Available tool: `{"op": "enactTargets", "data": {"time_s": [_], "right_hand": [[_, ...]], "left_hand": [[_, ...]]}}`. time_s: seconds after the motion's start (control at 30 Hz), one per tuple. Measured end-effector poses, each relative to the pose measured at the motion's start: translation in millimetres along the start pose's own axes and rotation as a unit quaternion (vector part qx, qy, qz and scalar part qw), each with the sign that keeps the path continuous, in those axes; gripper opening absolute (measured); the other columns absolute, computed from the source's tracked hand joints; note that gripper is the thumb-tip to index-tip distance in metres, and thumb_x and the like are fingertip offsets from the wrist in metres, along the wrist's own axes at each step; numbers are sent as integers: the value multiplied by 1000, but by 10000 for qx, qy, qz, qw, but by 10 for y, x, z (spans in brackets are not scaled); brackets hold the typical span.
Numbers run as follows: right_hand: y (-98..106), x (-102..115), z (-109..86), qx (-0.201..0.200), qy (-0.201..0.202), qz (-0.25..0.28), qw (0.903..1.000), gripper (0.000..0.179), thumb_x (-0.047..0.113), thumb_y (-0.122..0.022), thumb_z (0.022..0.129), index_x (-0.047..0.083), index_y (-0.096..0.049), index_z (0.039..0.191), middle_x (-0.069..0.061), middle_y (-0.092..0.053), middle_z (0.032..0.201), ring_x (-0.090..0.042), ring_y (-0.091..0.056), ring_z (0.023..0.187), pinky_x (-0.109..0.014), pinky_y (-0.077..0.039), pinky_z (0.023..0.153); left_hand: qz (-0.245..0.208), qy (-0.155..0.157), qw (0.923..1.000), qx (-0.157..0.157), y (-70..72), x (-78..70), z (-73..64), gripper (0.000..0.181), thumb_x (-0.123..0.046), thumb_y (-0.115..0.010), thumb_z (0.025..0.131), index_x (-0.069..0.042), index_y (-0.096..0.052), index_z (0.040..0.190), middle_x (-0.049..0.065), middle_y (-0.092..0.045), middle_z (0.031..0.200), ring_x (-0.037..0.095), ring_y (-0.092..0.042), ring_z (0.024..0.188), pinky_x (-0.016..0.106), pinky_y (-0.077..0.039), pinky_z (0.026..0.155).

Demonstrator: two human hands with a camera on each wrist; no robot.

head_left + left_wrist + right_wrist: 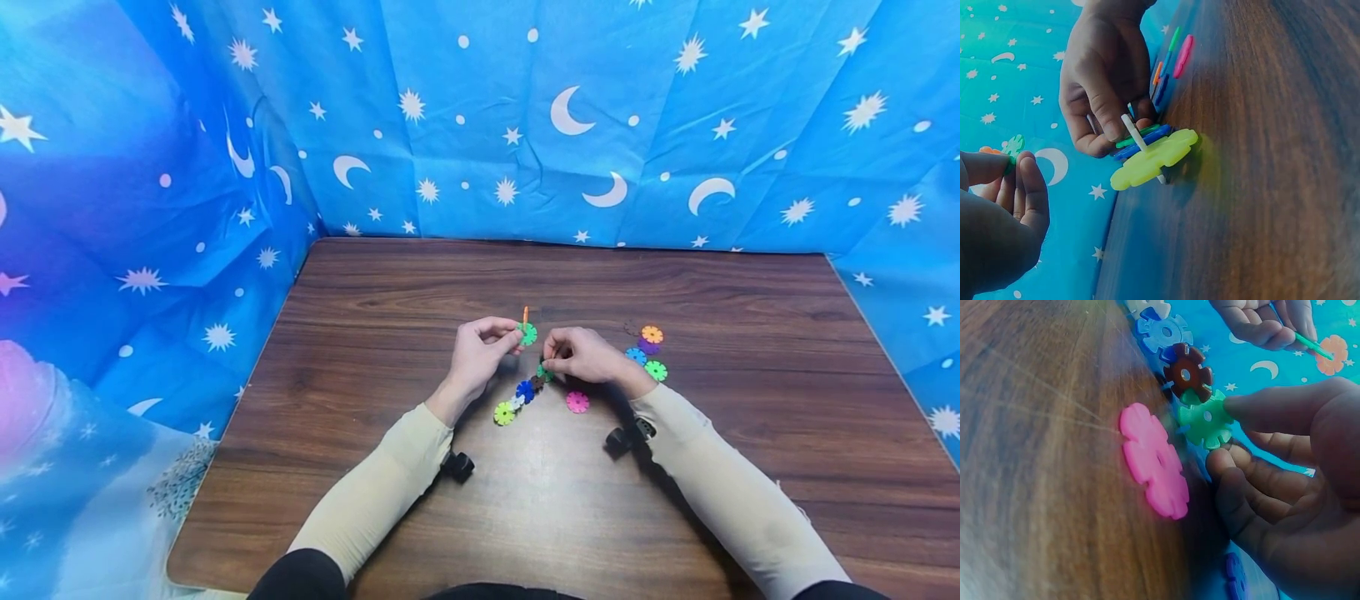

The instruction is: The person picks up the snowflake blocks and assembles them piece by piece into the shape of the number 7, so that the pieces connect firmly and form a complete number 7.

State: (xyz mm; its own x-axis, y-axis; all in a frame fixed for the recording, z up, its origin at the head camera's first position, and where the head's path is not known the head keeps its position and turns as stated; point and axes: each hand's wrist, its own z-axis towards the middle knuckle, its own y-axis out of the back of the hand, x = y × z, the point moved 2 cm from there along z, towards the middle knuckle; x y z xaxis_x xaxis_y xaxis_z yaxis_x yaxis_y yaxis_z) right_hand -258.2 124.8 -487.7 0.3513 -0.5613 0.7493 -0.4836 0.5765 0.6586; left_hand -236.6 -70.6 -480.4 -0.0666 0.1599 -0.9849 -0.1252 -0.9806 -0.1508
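My left hand (pixel 478 354) pinches a green notched disc (pixel 530 335) between thumb and fingers, raised above the table. An orange disc (pixel 1333 355) is slotted crosswise into that green one. Close by, my right hand (pixel 587 355) grips another green disc (pixel 1205 422) by its edge. This one ends a chain: a brown disc (pixel 1199 378) joins it, followed by a blue disc (pixel 524 391), a white disc (pixel 517 402) and a yellow-green disc (pixel 1154 164). In the left wrist view the white disc stands crosswise through the yellow-green one. A pink disc (pixel 577 402) lies just below my right hand.
To the right of my right hand lie loose orange (pixel 652 334), purple (pixel 648 347), blue (pixel 635 356) and green (pixel 656 371) discs. A blue star-and-moon cloth (pixel 480 150) hangs behind the wooden table (pixel 360 317). Black cameras sit under both wrists.
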Motion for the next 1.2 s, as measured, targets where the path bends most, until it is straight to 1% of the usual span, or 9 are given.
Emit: {"op": "enactTargets", "data": {"time_s": [0.27,0.43,0.6,0.77,0.83,0.93,1.0,1.07,1.2], "right_hand": [[5,-7,-11,165,85,-301,9994,14,7,-69,87,8,-66,101,-1,-68,86,-12,-62,76,-29,-54,71],[9,-25,-9,231,159,-562,9980,7,11,-71,87,12,-69,94,3,-67,80,-9,-60,72,-26,-51,67],[32,-38,-17,274,307,-529,9978,8,17,-71,89,9,-69,91,5,-66,77,-8,-58,69,-25,-49,64],[71,-50,-38,356,367,-181,9985,5,12,-70,89,7,-69,90,2,-66,78,-10,-58,68,-25,-50,61],[87,-68,-47,349,353,35,9988,2,8,-69,89,7,-69,91,1,-65,78,-11,-58,68,-24,-50,60],[124,-44,-75,262,200,391,9987,5,4,-67,89,2,-68,94,-6,-65,77,-13,-57,66,-25,-50,57],[150,-58,-84,164,130,598,9980,6,3,-66,90,1,-67,95,-9,-66,78,-16,-58,65,-27,-51,57],[175,-69,-88,26,17,805,9968,6,3,-65,91,0,-67,96,-13,-66,79,-21,-60,65,-31,-53,57],[221,-136,-78,-253,-79,1182,9926,9,6,-64,93,0,-66,98,-17,-66,82,-33,-63,70,-39,-57,60]], "left_hand": [[-69,-1,10000,-3,-3,9,-5,18,7,-68,86,14,-65,102,-1,-68,74,11,-67,63,30,-61,66],[-81,21,10000,-34,-2,13,-7,18,7,-68,86,14,-65,102,-1,-68,74,11,-67,63,29,-61,65],[-63,22,10000,-20,1,14,-5,18,7,-68,86,15,-65,102,-1,-68,74,11,-67,63,30,-61,65],[-97,-26,9999,3,6,24,4,18,8,-68,85,15,-65,101,-1,-69,74,12,-67,63,32,-62,66],[-97,-36,9999,18,7,24,5,17,8,-68,85,14,-65,101,-1,-69,75,14,-67,63,40,-62,69],[-116,-52,9999,45,8,25,2,16,8,-68,85,14,-66,100,-1,-69,74,29,-69,66,55,-58,76],[-106,-45,9999,63,10,29,2,16,7,-68,85,14,-66,100,-1,-69,74,37,-68,69,60,-55,78],[-111,-30,9999,68,13,31,4,17,7,-68,85,14,-65,101,-1,-69,74,37,-68,69,56,-58,76],[-140,51,9999,58,12,27,10,18,7,-68,85,15,-65,101,-1,-69,74,18,-68,63,38,-62,68]]}}
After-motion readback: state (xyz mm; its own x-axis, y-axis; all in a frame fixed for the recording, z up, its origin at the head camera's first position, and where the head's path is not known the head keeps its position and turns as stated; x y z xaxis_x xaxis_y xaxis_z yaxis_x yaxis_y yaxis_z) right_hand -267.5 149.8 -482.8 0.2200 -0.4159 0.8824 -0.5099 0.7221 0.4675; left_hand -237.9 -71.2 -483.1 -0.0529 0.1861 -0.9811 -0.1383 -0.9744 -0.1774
